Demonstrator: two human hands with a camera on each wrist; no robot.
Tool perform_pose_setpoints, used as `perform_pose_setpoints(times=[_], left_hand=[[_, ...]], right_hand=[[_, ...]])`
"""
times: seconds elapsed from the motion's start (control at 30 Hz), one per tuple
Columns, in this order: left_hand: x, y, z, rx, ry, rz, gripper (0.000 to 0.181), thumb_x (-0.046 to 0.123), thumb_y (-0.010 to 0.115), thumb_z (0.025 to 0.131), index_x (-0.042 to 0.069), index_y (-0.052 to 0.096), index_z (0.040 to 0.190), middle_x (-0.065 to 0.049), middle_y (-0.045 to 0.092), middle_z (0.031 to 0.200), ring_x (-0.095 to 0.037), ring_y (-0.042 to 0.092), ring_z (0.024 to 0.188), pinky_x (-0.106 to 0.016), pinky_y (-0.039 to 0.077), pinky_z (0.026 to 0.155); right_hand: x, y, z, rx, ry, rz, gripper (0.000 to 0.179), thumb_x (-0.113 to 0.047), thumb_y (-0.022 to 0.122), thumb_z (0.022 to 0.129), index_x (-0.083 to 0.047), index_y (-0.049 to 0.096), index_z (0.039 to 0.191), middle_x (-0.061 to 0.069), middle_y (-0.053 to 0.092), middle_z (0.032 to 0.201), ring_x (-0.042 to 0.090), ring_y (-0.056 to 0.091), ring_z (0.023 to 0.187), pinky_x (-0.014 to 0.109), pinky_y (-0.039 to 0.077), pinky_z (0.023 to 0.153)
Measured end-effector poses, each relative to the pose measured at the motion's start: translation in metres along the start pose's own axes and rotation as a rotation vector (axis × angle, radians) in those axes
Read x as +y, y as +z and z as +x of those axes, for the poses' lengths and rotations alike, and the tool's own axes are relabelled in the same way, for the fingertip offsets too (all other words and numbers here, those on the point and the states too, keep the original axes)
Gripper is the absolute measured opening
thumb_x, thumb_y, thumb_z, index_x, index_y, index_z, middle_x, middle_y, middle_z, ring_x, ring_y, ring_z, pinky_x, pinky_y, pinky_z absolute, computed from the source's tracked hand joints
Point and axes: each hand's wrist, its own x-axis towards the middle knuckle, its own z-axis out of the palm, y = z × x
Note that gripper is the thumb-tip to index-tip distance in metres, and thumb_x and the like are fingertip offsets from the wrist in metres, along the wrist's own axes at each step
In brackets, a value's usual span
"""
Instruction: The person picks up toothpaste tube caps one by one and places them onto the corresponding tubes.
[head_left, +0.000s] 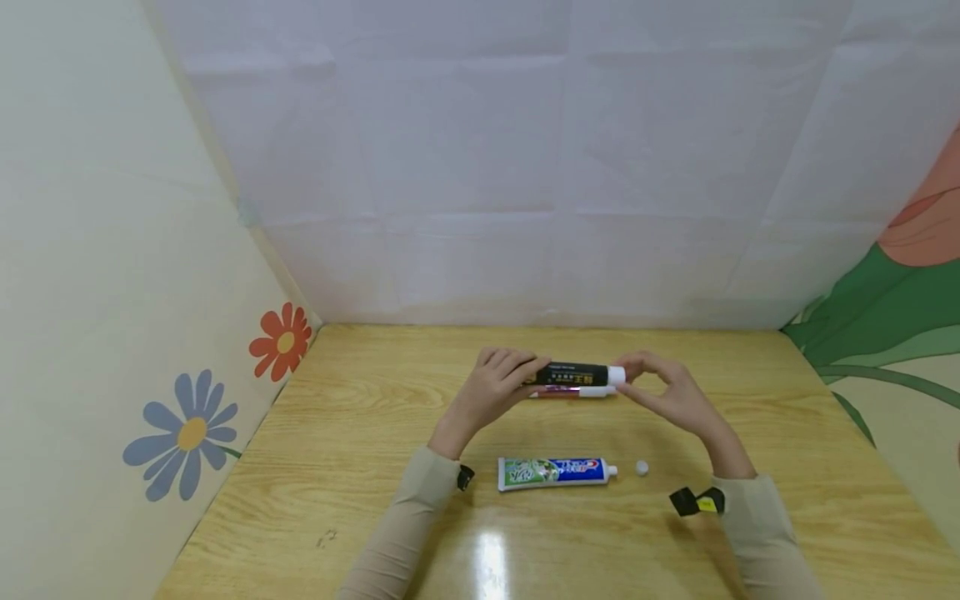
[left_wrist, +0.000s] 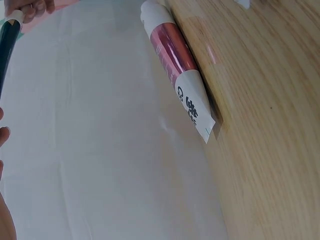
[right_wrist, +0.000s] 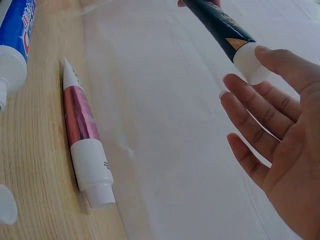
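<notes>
My left hand (head_left: 491,387) grips a black toothpaste tube (head_left: 573,374) near its tail, holding it level above the table. At the tube's other end, my right hand (head_left: 678,398) pinches the white cap (right_wrist: 250,64) between thumb and index finger, with the other fingers spread loosely. The cap sits on the tube's end. Behind and below the tube lies a red-and-white tube (right_wrist: 82,117), partly covered by it in the head view and with its own white cap on. In the left wrist view only bits of the left hand's fingers (left_wrist: 4,135) show at the edge.
Nearer the front, a green-and-blue toothpaste tube (head_left: 553,472) lies uncapped, its nozzle pointing right. A loose white cap (head_left: 642,468) rests just beyond that nozzle. The wooden table (head_left: 360,417) meets a white-covered wall (head_left: 465,167) at the back.
</notes>
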Motion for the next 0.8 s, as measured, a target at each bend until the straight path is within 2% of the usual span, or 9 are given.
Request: perform_pose_setpoints(times=[0.2,0.37,0.6,0.8], left_hand=[[0.0,-0.001,0.0,-0.001,0.005,0.011,0.043,0.036,0.061,0.088,0.016,0.057,0.125,0.001,0.06,0.11,-0.014,0.053,0.096,-0.029,0.039,0.079],[0.0,-0.001,0.001,0.007,0.009,0.019,0.043,0.038,0.061,0.087,0.016,0.058,0.125,0.001,0.061,0.109,-0.014,0.053,0.095,-0.028,0.039,0.079],[0.002,-0.001,0.002,0.019,0.01,0.019,0.043,0.039,0.062,0.086,0.016,0.059,0.123,0.002,0.061,0.107,-0.014,0.054,0.094,-0.028,0.039,0.078],[0.001,0.0,0.002,0.023,0.008,0.02,0.043,0.039,0.062,0.086,0.017,0.059,0.123,0.002,0.062,0.107,-0.014,0.054,0.094,-0.028,0.04,0.079]], right_hand=[[0.004,0.001,0.0,-0.002,-0.023,-0.012,0.024,-0.012,0.068,0.084,-0.013,0.064,0.108,-0.002,0.065,0.092,0.006,0.058,0.084,0.051,0.042,0.088],[0.001,0.001,0.0,-0.009,-0.003,-0.032,0.022,-0.01,0.068,0.084,-0.011,0.064,0.105,-0.001,0.065,0.092,0.005,0.057,0.085,0.053,0.041,0.089],[-0.029,-0.004,0.001,-0.019,0.031,-0.031,0.014,-0.004,0.063,0.086,-0.002,0.065,0.1,0.008,0.066,0.09,0.008,0.056,0.085,0.06,0.039,0.087],[-0.043,-0.007,0.003,-0.043,0.088,-0.021,0.013,-0.008,0.059,0.09,0.0,0.064,0.099,0.012,0.069,0.086,0.019,0.059,0.09,0.062,0.037,0.09]])
